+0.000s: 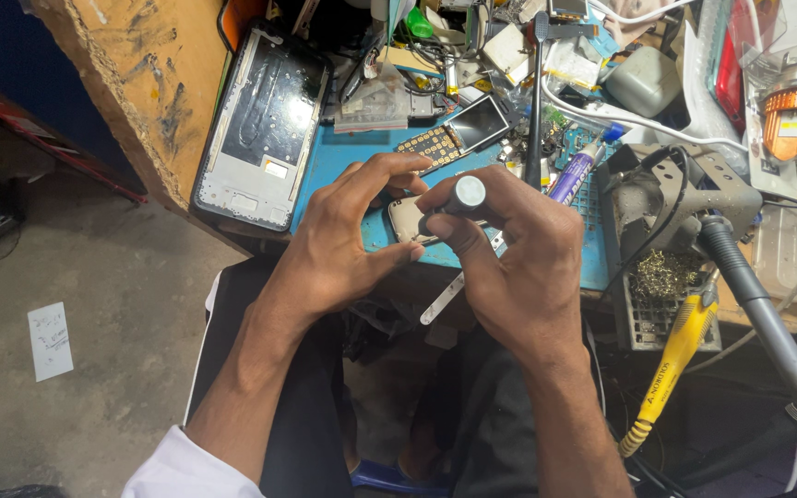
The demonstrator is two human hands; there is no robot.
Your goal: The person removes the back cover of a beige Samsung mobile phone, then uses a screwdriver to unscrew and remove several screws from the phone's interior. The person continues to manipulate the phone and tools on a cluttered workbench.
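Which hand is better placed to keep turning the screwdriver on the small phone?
The right hand, probably: it already grips the screwdriver upright over the small phone. The left hand steadies that phone from the side.

A small pale phone body (405,219) lies on the blue mat at the bench's near edge — mostly hidden, only a rounded corner showing; a screwdriver (458,198) with a dark shaft and round grey cap stands roughly upright over it — tip hidden.
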